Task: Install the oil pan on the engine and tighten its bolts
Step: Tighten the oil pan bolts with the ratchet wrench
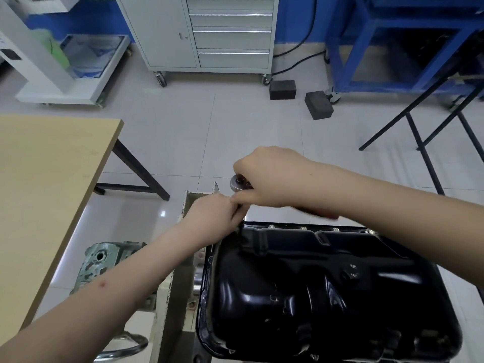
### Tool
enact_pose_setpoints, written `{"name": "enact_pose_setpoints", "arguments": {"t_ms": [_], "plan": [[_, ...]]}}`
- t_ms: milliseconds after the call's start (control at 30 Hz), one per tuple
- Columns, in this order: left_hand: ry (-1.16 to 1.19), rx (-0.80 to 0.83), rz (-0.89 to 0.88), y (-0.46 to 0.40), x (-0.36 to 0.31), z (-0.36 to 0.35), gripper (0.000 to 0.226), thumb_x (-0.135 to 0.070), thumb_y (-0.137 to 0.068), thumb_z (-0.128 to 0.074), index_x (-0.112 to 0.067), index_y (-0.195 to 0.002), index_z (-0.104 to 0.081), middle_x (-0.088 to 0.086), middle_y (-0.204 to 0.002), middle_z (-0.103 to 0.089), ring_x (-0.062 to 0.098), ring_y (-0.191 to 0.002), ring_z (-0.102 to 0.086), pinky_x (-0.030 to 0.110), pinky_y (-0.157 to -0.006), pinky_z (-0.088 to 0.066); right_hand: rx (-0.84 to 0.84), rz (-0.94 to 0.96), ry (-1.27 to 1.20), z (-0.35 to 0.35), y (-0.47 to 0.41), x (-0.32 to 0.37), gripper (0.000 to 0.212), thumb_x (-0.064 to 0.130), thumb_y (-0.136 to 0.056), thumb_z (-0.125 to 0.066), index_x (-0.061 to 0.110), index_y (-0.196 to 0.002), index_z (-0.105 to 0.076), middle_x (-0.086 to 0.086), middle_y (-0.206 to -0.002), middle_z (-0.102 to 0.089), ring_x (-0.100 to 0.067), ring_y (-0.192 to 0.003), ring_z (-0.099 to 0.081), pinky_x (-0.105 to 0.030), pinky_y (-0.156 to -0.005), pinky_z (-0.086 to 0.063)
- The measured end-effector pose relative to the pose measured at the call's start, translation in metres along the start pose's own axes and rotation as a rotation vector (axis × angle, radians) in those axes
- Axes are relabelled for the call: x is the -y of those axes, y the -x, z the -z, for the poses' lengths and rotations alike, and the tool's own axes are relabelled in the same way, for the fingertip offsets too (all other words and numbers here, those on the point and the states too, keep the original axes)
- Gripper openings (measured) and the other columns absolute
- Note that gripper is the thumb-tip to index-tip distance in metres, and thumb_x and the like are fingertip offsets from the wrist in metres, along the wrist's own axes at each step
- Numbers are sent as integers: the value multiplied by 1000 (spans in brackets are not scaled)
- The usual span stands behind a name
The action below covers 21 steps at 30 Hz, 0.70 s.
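Two hands (264,179) on ratchet (237,182); four bolts (302,228) visible, perhaps more.

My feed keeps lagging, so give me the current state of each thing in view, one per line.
Black pressed-steel oil pan: seated on engine, far-edge bolts in.
Chrome ratchet wrench: upright at far-left corner.
Right hand: grips ratchet.
Left hand: pinches ratchet's extension.
Grey drawer cabinet: drawers closed.
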<state>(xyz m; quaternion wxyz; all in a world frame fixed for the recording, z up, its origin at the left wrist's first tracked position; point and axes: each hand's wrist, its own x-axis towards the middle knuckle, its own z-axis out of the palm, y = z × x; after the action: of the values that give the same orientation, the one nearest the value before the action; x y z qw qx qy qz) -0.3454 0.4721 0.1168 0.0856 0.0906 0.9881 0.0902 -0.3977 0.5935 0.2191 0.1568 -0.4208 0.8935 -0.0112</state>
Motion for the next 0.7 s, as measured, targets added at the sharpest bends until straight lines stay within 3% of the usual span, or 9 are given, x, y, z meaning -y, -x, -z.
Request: {"name": "enact_pose_setpoints", "arguments": {"t_ms": [100, 167, 233, 300, 367, 467, 533, 600, 700], "plan": [[-14, 90, -45, -1, 2, 2, 41, -39, -97, -25, -12, -78, -50, 12, -81, -63, 31, -80, -59, 31, -60, -34, 73, 149, 44, 9, -1, -9, 2, 26, -85, -56, 25, -85, -55, 13, -68, -43, -15, -77, -46, -25, -48, -28], [-7, 140, -63, -2, 2, 5, 39, -40, -97, -26, -17, -71, -45, 9, -81, -62, 30, -82, -59, 31, -61, -34, 114, 233, 71, 11, -2, -12, 26, 13, -85, -54, 28, -106, -59, 12, -81, -49, -16, -96, -49, -31, -61, -41], [2, 161, -81, -3, 3, 6, 41, -40, -97, -26, -19, -63, -39, 8, -80, -60, 30, -82, -58, 31, -60, -33, 85, 250, 54, 12, -2, -14, 34, 12, -85, -55, 27, -115, -57, 10, -86, -46, -13, -99, -48, -31, -66, -43], [40, 173, -76, -1, 5, 7, 42, -39, -97, -28, -24, -58, -33, 8, -76, -58, 30, -81, -57, 31, -60, -33, 22, 233, 40, 10, -2, -14, 26, 24, -84, -58, 25, -110, -58, 10, -85, -51, -12, -89, -46, -25, -52, -32], [105, 179, -55, 1, 8, 7, 36, -37, -96, -31, -20, -66, -41, 8, -76, -59, 31, -80, -57, 32, -60, -34, -31, 184, 25, 6, 0, -12, 17, 35, -85, -56, 21, -94, -57, 10, -72, -47, -17, -76, -45, -23, -47, -24], [139, 124, -13, 0, 8, 8, 31, -38, -95, -32, -14, -77, -43, 3, -67, -52, 30, -72, -55, 30, -57, -34, -65, 55, -25, -4, 5, -5, 27, 37, -90, -48, 20, -69, -48, 5, -61, -33, -17, -55, -35, -24, -45, -21], [102, 71, 3, -3, 4, 7, 39, -42, -95, -33, -12, -76, -49, 5, -66, -54, 26, -64, -49, 29, -56, -33, -51, -36, -83, -6, 6, -5, 37, 37, -91, -47, 24, -57, -39, 5, -61, -33, -16, -55, -33, -25, -45, -21], [71, 45, 17, -5, 0, 6, 43, -41, -96, -31, -13, -66, -42, 2, -59, -47, 24, -60, -42, 29, -54, -29, -46, -78, -98, -5, 5, -8, 33, 36, -90, -48, 19, -62, -47, 3, -62, -35, -21, -62, -39, -25, -45, -22], [58, 76, 0, -8, -1, 7, 40, -35, -97, -31, -14, -62, -36, 1, -57, -42, 25, -60, -41, 31, -53, -26, -25, -18, -20, 0, 4, -14, 24, 36, -88, -51, 14, -88, -60, 4, -67, -42, -22, -71, -45, -24, -46, -25]]}}
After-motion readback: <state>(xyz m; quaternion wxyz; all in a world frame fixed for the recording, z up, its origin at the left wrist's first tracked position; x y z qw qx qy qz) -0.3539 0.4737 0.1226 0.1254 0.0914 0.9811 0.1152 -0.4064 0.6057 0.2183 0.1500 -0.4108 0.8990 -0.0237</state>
